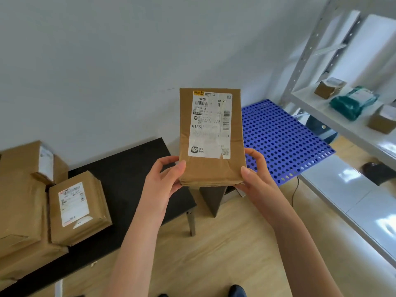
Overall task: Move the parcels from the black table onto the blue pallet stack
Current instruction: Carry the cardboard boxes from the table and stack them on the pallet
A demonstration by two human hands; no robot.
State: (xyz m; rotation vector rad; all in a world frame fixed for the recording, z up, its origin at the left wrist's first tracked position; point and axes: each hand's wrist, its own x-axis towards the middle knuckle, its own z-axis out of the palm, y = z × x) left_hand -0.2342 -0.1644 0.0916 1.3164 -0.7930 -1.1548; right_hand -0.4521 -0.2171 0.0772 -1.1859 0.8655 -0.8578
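I hold a brown cardboard parcel [211,136] with a white shipping label up in front of me, its label facing me. My left hand [166,179] grips its lower left corner and my right hand [256,170] grips its lower right corner. The parcel hangs in the air between the black table [128,168] on the left and the blue perforated pallet stack [282,136] at the right. Several other brown parcels lie on the table's left part, among them a labelled one [78,207] and a large one [21,211].
A grey metal shelf rack [342,129] stands at the right, with small boxes [329,87] and a green bag [353,101] on one shelf. A dark stand [212,198] sits under the parcel on the wooden floor. A pale wall is behind.
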